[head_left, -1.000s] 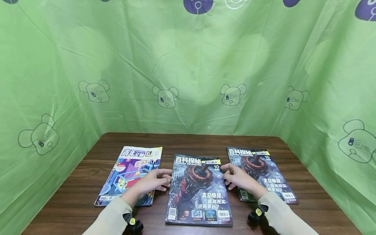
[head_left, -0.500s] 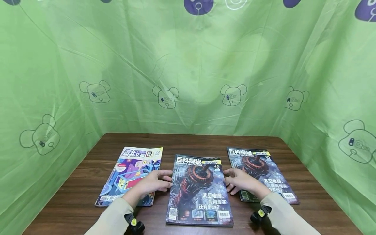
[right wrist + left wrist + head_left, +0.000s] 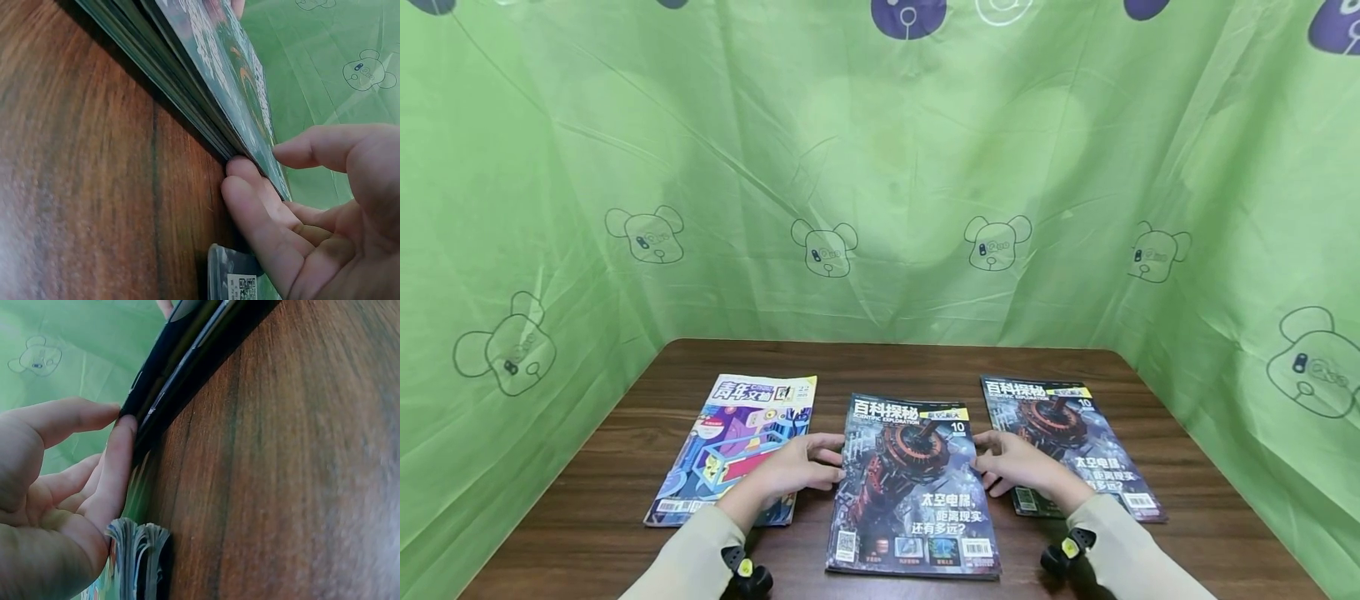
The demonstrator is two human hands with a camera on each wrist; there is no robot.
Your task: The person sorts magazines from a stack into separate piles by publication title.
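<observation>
Between my hands lies a dark magazine (image 3: 910,492) with a red machine on its cover. Two dark spines (image 3: 187,356) show one above the other in the left wrist view, so it appears to rest on another. My left hand (image 3: 805,463) grips the left edge, thumb at the cover and fingertips against the spine. On the other side my right hand (image 3: 1017,460) pinches the right edge, with fingertips at the page edges (image 3: 181,106) below the cover. A colourful magazine (image 3: 730,450) lies under the left wrist; a matching dark magazine (image 3: 1078,442) lies beneath the right.
The magazines lie on a brown wood-grain table (image 3: 887,358). A green curtain (image 3: 902,167) printed with bear heads stands behind it and along both sides. Each wrist carries a black strapped camera, such as the left wrist camera (image 3: 751,581).
My right hand has come down a little along the middle magazine's right edge. The middle magazine has shifted very slightly to the right. The outer magazines have stayed in place.
</observation>
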